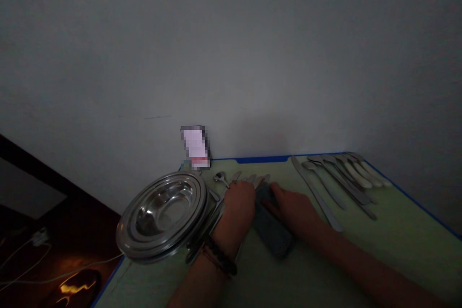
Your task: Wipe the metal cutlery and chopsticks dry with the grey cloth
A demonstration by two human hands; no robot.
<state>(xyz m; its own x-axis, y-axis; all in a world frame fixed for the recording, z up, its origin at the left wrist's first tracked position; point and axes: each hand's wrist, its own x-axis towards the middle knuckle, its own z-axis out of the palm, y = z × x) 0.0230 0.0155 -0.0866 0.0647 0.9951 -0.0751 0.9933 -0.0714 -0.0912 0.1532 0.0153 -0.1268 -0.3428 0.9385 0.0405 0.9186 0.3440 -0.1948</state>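
A dark grey-blue cloth (273, 233) hangs over the green tabletop between my two hands. My right hand (298, 209) is closed on the cloth's upper edge, thumb and fingers pressed to it. Beside the cloth, my left hand (241, 201) is curled shut, back of the hand toward me; whatever its fingers hold is hidden. Just beyond it, a spoon (221, 178) and several knife blades (252, 179) show. Left of that hand stands a stack of shiny metal plates and bowls (164, 216), with more cutlery handles partly hidden beside it.
Several knives and spoons (346, 178) lie in a row on the table's right side, with a long knife (319, 197) nearest my right hand. A phone (195, 147) leans on the wall (252, 57). White cables (39, 240) run over the dark floor at left.
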